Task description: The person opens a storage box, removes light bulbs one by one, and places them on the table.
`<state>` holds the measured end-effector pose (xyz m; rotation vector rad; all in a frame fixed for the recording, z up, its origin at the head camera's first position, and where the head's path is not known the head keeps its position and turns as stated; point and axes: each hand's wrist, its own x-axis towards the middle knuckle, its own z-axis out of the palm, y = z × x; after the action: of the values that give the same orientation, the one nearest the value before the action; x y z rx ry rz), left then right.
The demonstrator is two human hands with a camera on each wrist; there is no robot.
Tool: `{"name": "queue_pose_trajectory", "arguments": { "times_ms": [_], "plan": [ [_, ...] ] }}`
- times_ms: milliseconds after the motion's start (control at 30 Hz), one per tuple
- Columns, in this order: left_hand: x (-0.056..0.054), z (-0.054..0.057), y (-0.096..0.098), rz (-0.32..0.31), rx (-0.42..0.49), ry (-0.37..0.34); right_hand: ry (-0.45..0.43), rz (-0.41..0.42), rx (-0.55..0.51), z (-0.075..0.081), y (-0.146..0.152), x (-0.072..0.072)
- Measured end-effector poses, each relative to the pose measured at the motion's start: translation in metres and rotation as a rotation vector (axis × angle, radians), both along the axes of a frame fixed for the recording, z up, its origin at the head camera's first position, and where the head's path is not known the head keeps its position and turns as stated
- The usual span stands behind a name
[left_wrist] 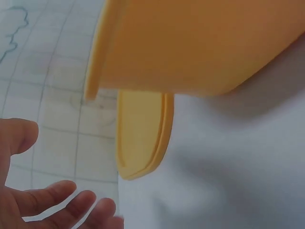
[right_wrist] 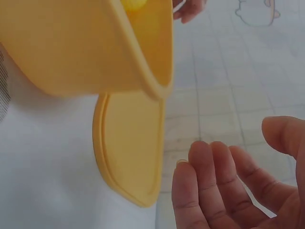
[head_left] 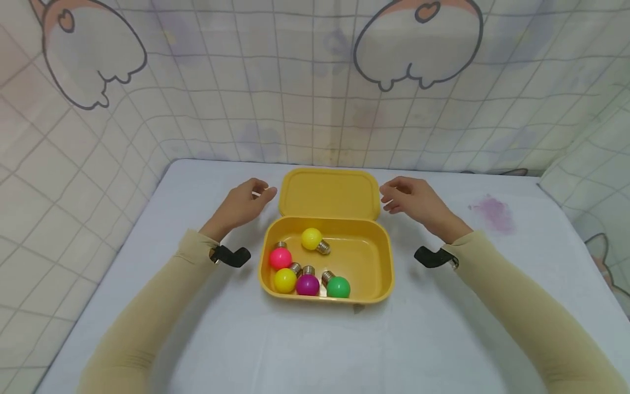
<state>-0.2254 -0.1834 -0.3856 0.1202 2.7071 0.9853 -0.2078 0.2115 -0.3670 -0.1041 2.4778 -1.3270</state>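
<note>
A yellow plastic box (head_left: pixel 366 268) stands on the table with several toy light bulbs inside. A yellow bulb (head_left: pixel 311 239) lies apart near the back wall. Along the left and front are a pink bulb (head_left: pixel 280 258), another yellow bulb (head_left: pixel 285 280), a purple bulb (head_left: pixel 307 284) and a green bulb (head_left: pixel 338 287). The yellow lid (head_left: pixel 330 194) lies flat behind the box. My left hand (head_left: pixel 241 203) hovers beside the lid's left edge, fingers loosely bent, holding nothing. On the lid's other side, my right hand (head_left: pixel 415 202) is likewise relaxed and holds nothing.
A white cloth covers the table (head_left: pixel 315 350); a pinkish stain (head_left: pixel 494 213) marks it at the right. Behind rises a checked curtain (head_left: pixel 315 109) with cartoon animal prints. Black wrist cameras (head_left: pixel 230 256) are strapped to both wrists.
</note>
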Motion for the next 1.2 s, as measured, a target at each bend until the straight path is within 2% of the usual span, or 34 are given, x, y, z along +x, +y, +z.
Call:
{"name": "queue_pose_trajectory", "arguments": {
  "times_ms": [200, 433, 633, 833, 1000, 1200],
  "plan": [
    [0.025, -0.001, 0.008, -0.066, -0.059, 0.109, 0.06, 0.02, 0.028, 0.003, -0.007, 0.021],
    [0.056, -0.008, 0.017, -0.058, -0.202, 0.176, 0.205, 0.061, 0.132, 0.003, -0.019, 0.044],
    [0.076, -0.013, 0.023, -0.084, -0.32, 0.248, 0.317, 0.099, 0.141, -0.002, -0.027, 0.063],
    [0.088, -0.018, 0.027, -0.077, -0.332, 0.266, 0.374, 0.174, 0.095, -0.011, -0.036, 0.078],
    [0.093, -0.022, 0.027, -0.083, -0.335, 0.306, 0.37, 0.171, 0.026, -0.014, -0.047, 0.088],
    [0.097, -0.02, 0.029, -0.104, -0.379, 0.337, 0.384, 0.201, -0.028, -0.017, -0.06, 0.097]
  ]
}}
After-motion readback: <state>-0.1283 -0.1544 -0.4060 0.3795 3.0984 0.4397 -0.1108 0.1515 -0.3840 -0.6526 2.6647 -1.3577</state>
